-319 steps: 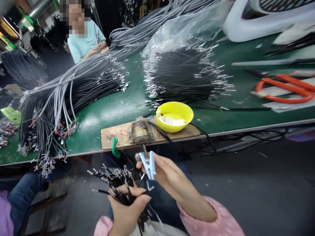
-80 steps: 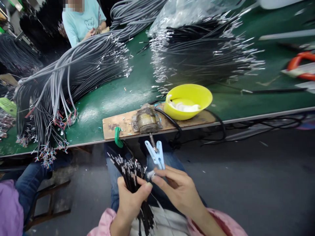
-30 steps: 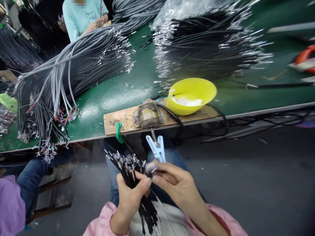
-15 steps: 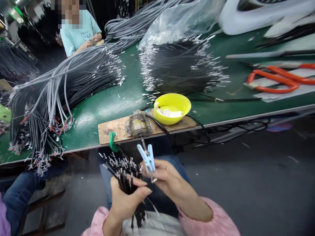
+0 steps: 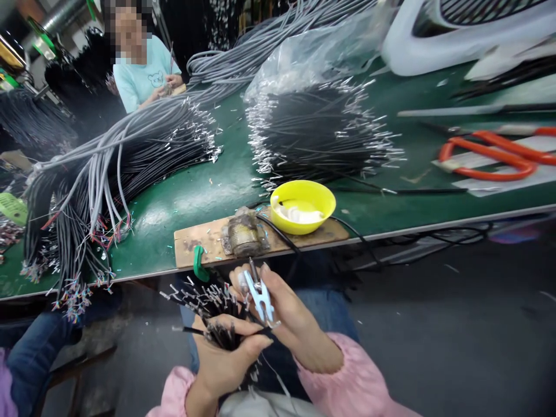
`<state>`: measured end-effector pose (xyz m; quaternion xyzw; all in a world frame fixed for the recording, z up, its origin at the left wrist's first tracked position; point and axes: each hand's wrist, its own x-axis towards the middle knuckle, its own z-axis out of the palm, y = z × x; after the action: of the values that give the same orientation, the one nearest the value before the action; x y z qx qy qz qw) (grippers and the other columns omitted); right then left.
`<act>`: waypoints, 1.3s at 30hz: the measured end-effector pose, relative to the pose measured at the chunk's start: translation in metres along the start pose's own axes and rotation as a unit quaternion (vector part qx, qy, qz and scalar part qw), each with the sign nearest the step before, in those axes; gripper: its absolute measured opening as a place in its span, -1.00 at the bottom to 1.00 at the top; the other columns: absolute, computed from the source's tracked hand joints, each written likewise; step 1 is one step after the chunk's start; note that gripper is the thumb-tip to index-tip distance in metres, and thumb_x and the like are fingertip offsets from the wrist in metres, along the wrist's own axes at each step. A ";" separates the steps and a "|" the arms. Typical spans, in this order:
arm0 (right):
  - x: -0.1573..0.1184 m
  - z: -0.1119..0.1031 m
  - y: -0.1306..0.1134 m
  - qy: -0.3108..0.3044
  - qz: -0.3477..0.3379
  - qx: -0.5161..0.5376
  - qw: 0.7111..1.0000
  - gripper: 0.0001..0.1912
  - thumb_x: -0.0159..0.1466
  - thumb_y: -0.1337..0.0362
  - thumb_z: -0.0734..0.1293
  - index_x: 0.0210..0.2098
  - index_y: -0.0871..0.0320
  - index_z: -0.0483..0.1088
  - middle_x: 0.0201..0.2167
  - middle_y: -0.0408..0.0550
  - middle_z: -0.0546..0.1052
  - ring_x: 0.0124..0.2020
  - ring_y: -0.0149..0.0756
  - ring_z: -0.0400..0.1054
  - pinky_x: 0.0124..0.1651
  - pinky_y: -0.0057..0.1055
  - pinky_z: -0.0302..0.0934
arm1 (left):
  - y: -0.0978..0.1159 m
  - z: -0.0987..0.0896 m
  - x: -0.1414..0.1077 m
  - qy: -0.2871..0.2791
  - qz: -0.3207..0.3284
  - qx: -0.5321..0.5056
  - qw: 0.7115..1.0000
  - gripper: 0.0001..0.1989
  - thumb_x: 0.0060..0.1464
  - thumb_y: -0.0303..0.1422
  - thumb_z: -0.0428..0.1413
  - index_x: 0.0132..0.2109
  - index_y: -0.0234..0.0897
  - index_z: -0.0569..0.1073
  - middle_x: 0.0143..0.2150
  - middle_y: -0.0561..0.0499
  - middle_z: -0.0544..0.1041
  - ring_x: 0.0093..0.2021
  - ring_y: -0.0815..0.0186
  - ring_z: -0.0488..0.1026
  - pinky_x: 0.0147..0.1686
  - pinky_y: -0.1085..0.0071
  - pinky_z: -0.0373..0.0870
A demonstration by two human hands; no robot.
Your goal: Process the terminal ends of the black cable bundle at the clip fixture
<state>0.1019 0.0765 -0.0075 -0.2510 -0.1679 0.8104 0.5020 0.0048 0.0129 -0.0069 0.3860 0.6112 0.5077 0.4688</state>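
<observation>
My left hand (image 5: pixel 223 359) is wrapped round a bundle of black wires (image 5: pixel 221 333) with bare silvery ends, below the table edge. My right hand (image 5: pixel 282 301) is raised beside a light blue clip (image 5: pixel 260 298), which hangs under a metal shaft on a small motor (image 5: pixel 245 233). Its fingers are bent around the shaft and the clip; what they pinch, if anything, is hidden behind the clip. The motor sits on a wooden board (image 5: pixel 186 246) at the table's front edge. Beside it on the board stands a yellow bowl (image 5: pixel 303 208) with white material inside.
On the green table (image 5: pixel 174 200) lie a pile of black wires (image 5: pixel 317 130), grey cables (image 5: pixel 108 136), a plastic bag (image 5: pixel 304 52) and orange-handled scissors (image 5: pixel 490 156). A green clamp (image 5: pixel 200 263) grips the board. Another person (image 5: pixel 143 75) works across the table.
My right hand has moved up and slightly left, its fingers now around the shaft above the clip. The wire ends in my left hand fan out more to the left. The view has tilted up a little.
</observation>
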 end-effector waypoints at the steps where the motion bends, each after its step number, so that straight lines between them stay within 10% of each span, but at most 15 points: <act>1: -0.001 0.000 -0.001 0.003 0.002 -0.002 1.000 -0.49 -0.14 -0.14 0.46 -0.68 0.19 0.32 -0.70 -0.24 0.28 -0.62 -0.48 0.12 -0.54 -0.52 0.11 | 0.002 0.001 -0.003 0.009 0.005 0.001 1.000 -0.82 -0.35 -0.24 0.36 -0.61 -0.21 0.56 -0.59 -0.08 0.59 -0.52 0.14 0.51 -0.40 0.24 0.49; 21: -0.034 -0.051 0.026 0.075 0.001 -0.123 0.990 -0.59 -0.02 -0.02 0.44 -0.68 0.16 0.30 -0.70 -0.22 0.26 -0.61 -0.42 0.13 -0.51 -0.46 0.11 | -0.021 -0.008 -0.014 0.017 -0.061 -0.014 0.998 -0.73 -0.41 -0.20 0.36 -0.67 -0.27 0.48 -0.69 0.00 0.47 -0.63 0.28 0.39 -0.54 0.36 0.39; 29: -0.055 -0.048 0.023 -0.052 -0.096 -0.383 0.917 -0.74 0.12 0.07 0.35 -0.49 0.15 0.43 -0.59 -0.14 0.38 -0.54 -0.33 0.27 -0.44 -0.41 0.21 | -0.011 -0.005 -0.034 0.002 -0.141 -0.053 0.989 -0.62 -0.30 -0.11 0.31 -0.62 -0.39 0.50 -0.79 0.08 0.32 -0.76 0.50 0.21 -0.72 0.56 0.16; 39: -0.055 -0.045 0.028 -0.003 -0.164 -0.482 0.861 -0.73 0.15 0.12 0.30 -0.57 0.15 0.41 -0.68 -0.16 0.39 -0.63 -0.36 0.24 -0.57 -0.45 0.19 | -0.040 -0.009 -0.039 0.026 -0.159 -0.128 0.979 -0.69 -0.27 -0.21 0.33 -0.42 -0.39 0.57 -0.77 0.14 0.31 -0.75 0.50 0.23 -0.71 0.56 0.22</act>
<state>0.1277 0.0162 -0.0460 -0.4283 -0.5777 0.5347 0.4437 0.0063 -0.0337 -0.0383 0.2075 0.6068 0.5101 0.5732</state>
